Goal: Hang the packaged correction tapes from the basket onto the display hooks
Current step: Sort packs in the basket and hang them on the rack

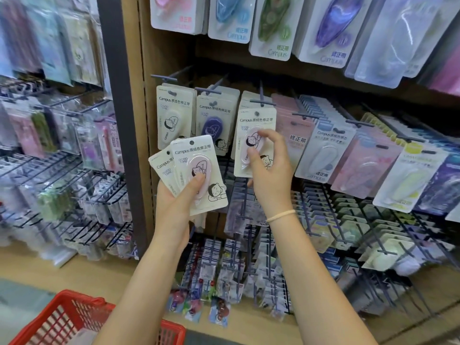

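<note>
Nearest, at the bottom left, the rim of a red basket (74, 317) is seen on the floor, well below the hands; what is left in it cannot be told.

Above it, a small fan of packaged correction tapes (196, 175) is held up by the left hand (174, 205), the thumb pressed on the pink blister of the front card and the fingers curled behind. At least two cards are gripped there, a second one showing at the left behind the first. These are judged to be the stock waiting to be hung.

Farther in and to the right, one more pink-tape card (251, 145) is pinched by the right hand (270, 168), thumb and fingertips closed on its blister. The card's punched hole is seen just below the tip of a display hook (261, 102), in front of a row of matching cards. Whether the hole is already threaded on the prong or only held against it cannot be told.

The step in hand is judged to be the hanging of this single card. The next move calls for the card to be seated and slid back along the prong, then let go, after which the next card is to be taken from the left-hand fan. Care is needed that the hole is lined up with the narrow prong.

Farthest back, the wooden panel carries further hooks filled with other packs.
</note>
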Demonstrator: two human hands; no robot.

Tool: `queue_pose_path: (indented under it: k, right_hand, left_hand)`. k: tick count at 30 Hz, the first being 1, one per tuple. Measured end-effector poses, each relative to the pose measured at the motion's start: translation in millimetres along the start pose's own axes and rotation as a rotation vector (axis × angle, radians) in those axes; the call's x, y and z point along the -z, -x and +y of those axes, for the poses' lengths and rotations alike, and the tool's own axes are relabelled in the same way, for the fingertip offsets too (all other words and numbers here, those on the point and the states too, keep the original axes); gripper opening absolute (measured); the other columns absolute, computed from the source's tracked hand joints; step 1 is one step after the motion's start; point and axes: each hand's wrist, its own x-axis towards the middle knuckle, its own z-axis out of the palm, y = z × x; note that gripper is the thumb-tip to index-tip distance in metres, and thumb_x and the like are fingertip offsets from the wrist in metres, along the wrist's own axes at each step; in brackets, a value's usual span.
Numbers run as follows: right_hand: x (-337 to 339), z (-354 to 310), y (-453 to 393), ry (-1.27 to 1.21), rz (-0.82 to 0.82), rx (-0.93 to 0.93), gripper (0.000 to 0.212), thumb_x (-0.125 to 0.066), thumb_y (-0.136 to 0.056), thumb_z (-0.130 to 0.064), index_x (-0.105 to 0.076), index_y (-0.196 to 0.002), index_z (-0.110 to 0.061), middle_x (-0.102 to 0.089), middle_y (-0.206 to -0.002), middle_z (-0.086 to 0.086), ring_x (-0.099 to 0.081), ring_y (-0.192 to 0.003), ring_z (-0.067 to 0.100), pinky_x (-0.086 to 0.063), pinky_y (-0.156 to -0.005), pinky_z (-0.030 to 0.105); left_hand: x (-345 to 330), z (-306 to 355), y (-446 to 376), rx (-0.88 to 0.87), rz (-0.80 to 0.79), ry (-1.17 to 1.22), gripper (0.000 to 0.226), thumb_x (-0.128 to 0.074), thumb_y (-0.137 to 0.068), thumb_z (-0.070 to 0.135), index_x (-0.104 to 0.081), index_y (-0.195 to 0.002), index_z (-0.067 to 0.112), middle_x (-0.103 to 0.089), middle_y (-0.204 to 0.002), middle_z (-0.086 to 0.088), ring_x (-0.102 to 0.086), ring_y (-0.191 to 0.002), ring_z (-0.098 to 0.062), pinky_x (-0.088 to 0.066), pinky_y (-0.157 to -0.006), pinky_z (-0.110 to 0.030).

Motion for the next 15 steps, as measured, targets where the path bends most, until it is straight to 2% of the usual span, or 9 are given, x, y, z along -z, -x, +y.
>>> queue_pose_path:
  k: [3, 5, 7, 9, 11, 12, 13, 14, 15]
  right_hand:
    - [-5, 6, -11, 0.045, -0.033, -0.022, 0.033, -0.061, -0.097, -0.013, -0.057, -0.129, -0.019, -0.048, -0.119, -0.035, -0.048, -0.115, -0.010, -0.036, -0.104, 0.018]
    - [-5, 6, -14, 0.070, -0.078, -0.027, 0.036, -0.059, -0.098, -0.012, -0.056, -0.134, -0.018, -0.050, -0.124, -0.028, -0.044, -0.115, -0.010, -0.030, -0.099, 0.006]
    - [-1, 3, -10, 0.053, -0.166, -0.063, 0.043, -0.056, -0.100, -0.012, -0.051, -0.141, -0.023, -0.048, -0.135, -0.019, -0.039, -0.121, -0.009, -0.027, -0.092, -0.004]
    - [3, 4, -4, 0.024, -0.264, -0.108, 0.054, -0.053, -0.102, -0.012, -0.039, -0.150, -0.032, -0.040, -0.143, -0.021, -0.033, -0.124, -0.014, -0.026, -0.090, -0.008]
    - [7, 7, 3, -0.005, -0.330, -0.166, 0.065, -0.052, -0.103, -0.012, -0.029, -0.154, -0.044, -0.035, -0.141, -0.030, -0.049, -0.115, -0.005, -0.042, -0.091, 0.002]
    - [9, 7, 6, -0.014, -0.347, -0.199, 0.068, -0.052, -0.103, -0.012, -0.025, -0.153, -0.049, -0.037, -0.137, -0.036, -0.060, -0.101, 0.008, -0.055, -0.086, 0.016]
    - [12, 7, 9, -0.013, -0.361, -0.231, 0.071, -0.051, -0.103, -0.013, -0.023, -0.153, -0.054, -0.040, -0.134, -0.038, -0.063, -0.084, 0.022, -0.059, -0.077, 0.030]
    - [16, 6, 11, 0.000, -0.381, -0.257, 0.072, -0.050, -0.103, -0.013, -0.020, -0.152, -0.057, -0.047, -0.133, -0.032, -0.062, -0.076, 0.032, -0.060, -0.071, 0.037]
    - [19, 6, 12, 0.015, -0.401, -0.280, 0.072, -0.049, -0.104, -0.015, -0.019, -0.151, -0.059, -0.055, -0.133, -0.018, -0.065, -0.075, 0.036, -0.060, -0.067, 0.037]
  left_hand:
    - [5, 3, 3, 0.016, -0.019, -0.029, 0.055, -0.072, -0.081, 0.021, -0.061, -0.134, 0.020, -0.074, -0.125, 0.000, -0.072, -0.113, -0.021, -0.063, -0.081, -0.036]
    - [6, 5, 5, 0.033, -0.024, -0.046, 0.054, -0.073, -0.079, 0.025, -0.063, -0.131, 0.023, -0.075, -0.122, 0.002, -0.073, -0.108, -0.019, -0.062, -0.076, -0.033]
    - [4, 7, 6, 0.052, -0.021, -0.064, 0.060, -0.075, -0.077, 0.028, -0.062, -0.134, 0.021, -0.075, -0.123, 0.001, -0.073, -0.109, -0.021, -0.062, -0.078, -0.036]
    - [2, 8, 9, 0.066, -0.020, -0.079, 0.062, -0.080, -0.077, 0.031, -0.062, -0.136, 0.020, -0.075, -0.123, 0.001, -0.073, -0.110, -0.023, -0.061, -0.083, -0.040]
    - [0, 8, 11, 0.077, -0.025, -0.092, 0.061, -0.085, -0.078, 0.032, -0.063, -0.134, 0.021, -0.075, -0.122, 0.001, -0.074, -0.107, -0.021, -0.061, -0.084, -0.041]
    - [-1, 8, 12, 0.081, -0.025, -0.096, 0.061, -0.084, -0.077, 0.033, -0.063, -0.133, 0.021, -0.075, -0.122, 0.001, -0.074, -0.107, -0.021, -0.062, -0.084, -0.041]
    - [-2, 8, 13, 0.084, -0.018, -0.099, 0.062, -0.086, -0.077, 0.033, -0.064, -0.134, 0.021, -0.075, -0.122, 0.001, -0.074, -0.107, -0.022, -0.061, -0.085, -0.041]
    - [-3, 8, 15, 0.087, -0.008, -0.103, 0.064, -0.086, -0.075, 0.035, -0.064, -0.134, 0.021, -0.075, -0.121, 0.001, -0.074, -0.108, -0.022, -0.061, -0.086, -0.041]
    - [-5, 8, 17, 0.089, -0.001, -0.107, 0.064, -0.082, -0.073, 0.037, -0.065, -0.132, 0.021, -0.076, -0.120, 0.002, -0.074, -0.108, -0.022, -0.060, -0.085, -0.040]
